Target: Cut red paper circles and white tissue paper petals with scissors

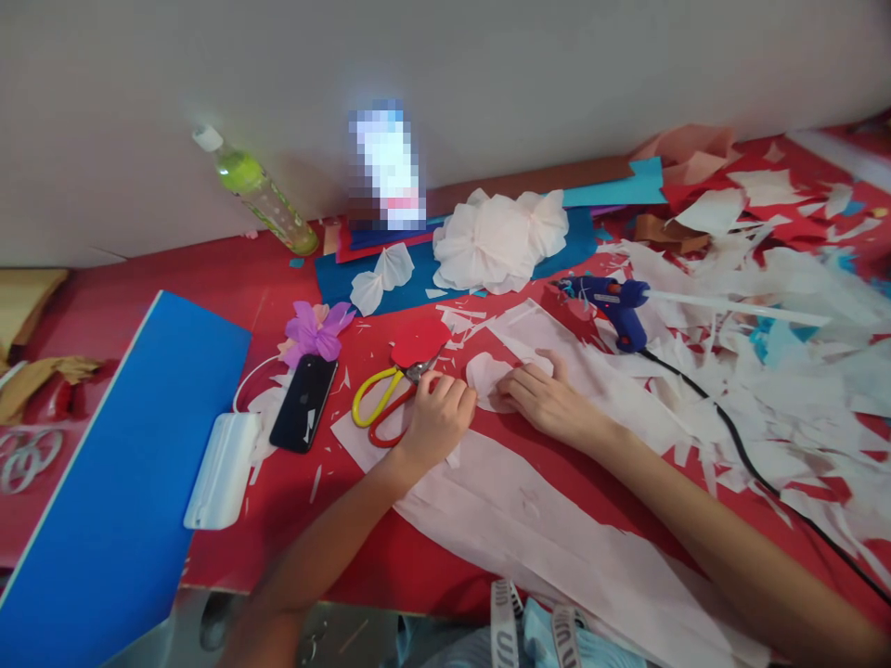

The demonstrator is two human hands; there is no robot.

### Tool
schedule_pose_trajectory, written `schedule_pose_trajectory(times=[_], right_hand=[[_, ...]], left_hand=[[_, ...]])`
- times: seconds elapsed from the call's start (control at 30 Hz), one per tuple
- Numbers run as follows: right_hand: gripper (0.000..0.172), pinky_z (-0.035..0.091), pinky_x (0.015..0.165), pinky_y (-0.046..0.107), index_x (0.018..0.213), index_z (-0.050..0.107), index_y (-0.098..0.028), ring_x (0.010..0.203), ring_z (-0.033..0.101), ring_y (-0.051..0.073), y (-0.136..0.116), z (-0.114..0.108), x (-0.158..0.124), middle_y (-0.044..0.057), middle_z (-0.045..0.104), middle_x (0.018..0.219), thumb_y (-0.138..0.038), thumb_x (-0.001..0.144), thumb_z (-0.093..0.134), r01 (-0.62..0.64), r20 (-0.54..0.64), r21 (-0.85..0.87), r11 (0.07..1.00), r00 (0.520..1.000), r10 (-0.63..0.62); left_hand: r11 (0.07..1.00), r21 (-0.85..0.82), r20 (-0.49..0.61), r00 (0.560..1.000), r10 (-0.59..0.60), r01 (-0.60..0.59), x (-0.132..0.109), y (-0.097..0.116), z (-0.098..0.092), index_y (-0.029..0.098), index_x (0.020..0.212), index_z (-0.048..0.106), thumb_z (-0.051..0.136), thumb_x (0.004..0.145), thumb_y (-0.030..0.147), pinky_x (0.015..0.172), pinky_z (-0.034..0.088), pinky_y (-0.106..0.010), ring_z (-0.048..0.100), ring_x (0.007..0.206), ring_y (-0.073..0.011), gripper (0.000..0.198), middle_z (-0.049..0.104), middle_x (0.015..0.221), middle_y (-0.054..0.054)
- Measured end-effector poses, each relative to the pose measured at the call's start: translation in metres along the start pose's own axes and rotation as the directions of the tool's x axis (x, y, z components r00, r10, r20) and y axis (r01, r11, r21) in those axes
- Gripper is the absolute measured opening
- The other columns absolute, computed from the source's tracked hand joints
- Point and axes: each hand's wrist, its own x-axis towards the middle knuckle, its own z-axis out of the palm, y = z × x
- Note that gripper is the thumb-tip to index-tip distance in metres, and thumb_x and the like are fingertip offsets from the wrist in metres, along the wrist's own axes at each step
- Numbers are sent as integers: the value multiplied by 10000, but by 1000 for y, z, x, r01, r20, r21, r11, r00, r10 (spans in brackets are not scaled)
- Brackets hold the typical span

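A pale pink paper petal is held between my two hands, just above the red table. My left hand has curled fingers closed at the petal's left edge. On the other side, my right hand pinches its right edge, thumb raised. The exact fingertip contact is partly hidden. Scissors with one yellow and one red handle lie beside my left hand, a red paper heart-like piece by their blades. Under my left wrist runs a long pale pink paper strip.
A blue glue gun with a black cord lies right, by heaped paper scraps. Behind are a white paper flower, a blurred lit screen and a bottle. A black phone and blue board lie left.
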Motion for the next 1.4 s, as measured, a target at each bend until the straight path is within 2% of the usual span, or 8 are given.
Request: schedule_pose_trajectory(times=[0.63,0.73,0.9,1.07,1.4], right_hand=[[234,177,998,449,859,574,-157,801,495,167,4,1,-3,38,610,834,-135,932,353,-32,-16,6,999,999,32],[259,190,1002,449,833,578,-153,809,498,171,5,2,-3,47,606,816,-100,922,341,-23,-3,2,1000,1000,23],[229,189,1002,483,842,586,-160,820,501,174,9,2,-5,40,607,818,-183,932,377,29,-65,-23,999,997,-31],[239,226,986,475,836,595,-145,833,496,180,11,2,-10,48,597,796,-112,915,372,71,-64,-86,994,995,-76],[235,202,995,473,834,595,-153,797,499,166,15,2,-12,39,614,783,-142,921,377,40,-77,-32,999,996,-42]], left_hand=[[1000,-12,-32,999,-20,20,1,0,0,161,722,555,467,854,135,822,371,-361,487,712,-164,161,541,662,-14],[1000,-14,-27,999,-24,23,1,0,1,162,726,554,463,856,134,827,370,-363,483,713,-163,161,541,663,-15],[1000,-18,-36,999,-24,23,0,0,1,160,725,556,470,853,139,836,368,-362,480,716,-162,155,543,663,-14],[1000,-15,-41,999,-27,27,1,0,1,157,718,555,479,847,137,836,369,-362,477,708,-159,151,540,660,-10],[999,-21,-45,998,-36,36,1,1,1,161,717,555,466,852,136,843,364,-358,481,701,-156,163,540,650,-9]])
